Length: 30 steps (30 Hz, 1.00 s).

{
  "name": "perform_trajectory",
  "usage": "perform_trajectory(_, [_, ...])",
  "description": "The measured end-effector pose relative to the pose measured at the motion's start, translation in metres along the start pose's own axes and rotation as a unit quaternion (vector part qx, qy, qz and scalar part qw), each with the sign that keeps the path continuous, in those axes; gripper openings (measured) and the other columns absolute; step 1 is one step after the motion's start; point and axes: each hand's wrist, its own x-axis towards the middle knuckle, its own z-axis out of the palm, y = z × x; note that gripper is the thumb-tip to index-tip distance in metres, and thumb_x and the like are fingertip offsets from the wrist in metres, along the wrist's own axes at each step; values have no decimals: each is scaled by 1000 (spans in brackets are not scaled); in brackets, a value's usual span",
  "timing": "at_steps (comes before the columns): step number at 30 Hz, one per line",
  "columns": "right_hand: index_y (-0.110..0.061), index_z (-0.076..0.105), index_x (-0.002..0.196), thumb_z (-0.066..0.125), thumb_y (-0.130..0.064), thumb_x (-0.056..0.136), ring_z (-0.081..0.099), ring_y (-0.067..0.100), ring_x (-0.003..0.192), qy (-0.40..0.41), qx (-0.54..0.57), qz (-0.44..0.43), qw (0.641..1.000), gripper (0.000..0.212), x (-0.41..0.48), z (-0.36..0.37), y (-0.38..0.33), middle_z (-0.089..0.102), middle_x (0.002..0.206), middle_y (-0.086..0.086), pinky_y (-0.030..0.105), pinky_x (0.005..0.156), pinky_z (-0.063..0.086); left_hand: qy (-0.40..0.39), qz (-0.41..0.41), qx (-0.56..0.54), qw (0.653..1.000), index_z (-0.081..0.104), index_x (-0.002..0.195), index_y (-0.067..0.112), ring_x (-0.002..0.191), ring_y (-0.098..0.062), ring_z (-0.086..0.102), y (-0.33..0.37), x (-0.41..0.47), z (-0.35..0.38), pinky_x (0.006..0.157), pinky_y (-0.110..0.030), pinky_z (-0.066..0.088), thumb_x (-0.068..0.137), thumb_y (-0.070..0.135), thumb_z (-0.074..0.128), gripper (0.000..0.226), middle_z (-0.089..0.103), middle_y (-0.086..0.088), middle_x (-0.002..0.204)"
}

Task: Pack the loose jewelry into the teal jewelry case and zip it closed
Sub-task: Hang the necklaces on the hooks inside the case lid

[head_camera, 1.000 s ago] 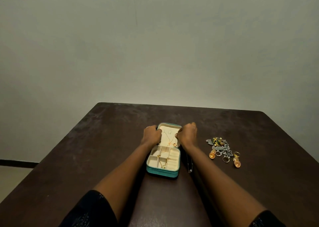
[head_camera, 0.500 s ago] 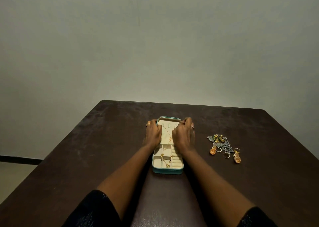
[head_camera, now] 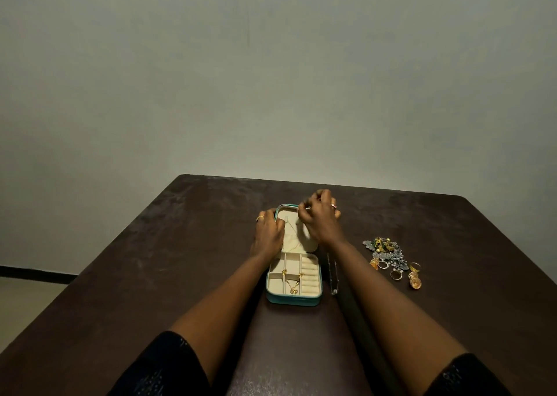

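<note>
Dark brown table [head_camera: 150,275], worn matte top with pale scuffs toward far left corner. Plain grey-green wall [head_camera: 271,79] behind, faint vertical mark near centre. Pale floor [head_camera: 24,293] at left, dark skirting strip [head_camera: 30,273] along wall base.

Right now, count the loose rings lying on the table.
3, all right of the case: one ring beside the silver pile, one nearer, one further right. More may be hidden.

One open case [head_camera: 294,296], one jewelry pile [head_camera: 388,257], two hands [head_camera: 269,233].
</note>
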Motion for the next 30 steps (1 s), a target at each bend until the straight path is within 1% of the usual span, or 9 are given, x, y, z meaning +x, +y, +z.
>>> perform_trajectory(2, [-13,54,87,52,-16,93,41,15,94,-15,120,22,992,7,-2,-9,-5,39,104,6,18,77,39,8,0,-4,1000,44,129,8,116,-25,46,0,0,0,95,-37,39,98,18,34,34,45,-15,129])
perform_trajectory(5, [-11,57,88,51,-12,94,54,16,81,-58,258,49,963,8,-10,-29,-7,57,87,7,21,65,44,20,6,-15,1000,39,137,13,123,-24,43,2,-1,-1,100,-36,40,96,13,38,41,47,-14,133])
perform_trajectory(8, [-13,51,86,44,-10,97,58,9,70,-84,326,55,940,14,-22,-44,-9,60,77,1,14,58,45,32,22,-4,999,38,139,18,125,-23,42,4,-5,-2,101,-34,39,93,6,41,47,46,-12,135])
perform_trajectory(11, [-11,50,87,43,-8,97,57,13,66,-71,351,69,931,13,-31,-53,-10,58,73,3,19,60,49,46,41,18,998,42,137,19,121,-20,45,6,-9,-4,93,-26,40,94,3,40,46,40,-10,139])
perform_trajectory(14, [-6,51,90,45,-4,96,56,13,59,-30,323,82,942,8,-38,-60,-12,57,71,4,26,61,50,60,48,34,996,43,135,20,116,-20,48,9,-13,-6,88,-28,44,94,2,40,45,36,-7,141])
perform_trajectory(20, [-14,50,75,45,1,94,55,15,58,74,370,137,916,25,-38,-66,-11,56,70,6,29,60,50,56,54,56,995,54,124,12,100,-10,50,5,-16,-8,81,-26,48,96,8,44,30,47,-6,130])
perform_trajectory(24, [-10,49,80,42,2,95,52,16,56,62,372,186,907,21,-34,-61,-8,52,69,7,32,59,50,55,75,70,993,50,129,17,112,-21,53,8,-20,-11,89,-32,49,96,12,44,34,37,-8,140])
perform_trajectory(28, [-11,47,77,40,4,95,49,15,53,47,383,238,891,24,-30,-49,-4,50,66,7,27,51,50,23,108,104,988,61,116,19,119,-27,53,9,-20,-13,94,-35,50,92,19,51,25,26,-8,151])
perform_trajectory(30, [-12,48,75,40,1,95,46,13,51,48,362,256,895,25,-28,-42,-1,51,66,6,26,47,44,16,113,116,987,63,113,18,122,-27,52,9,-18,-14,96,-34,50,91,20,54,24,24,-7,152])
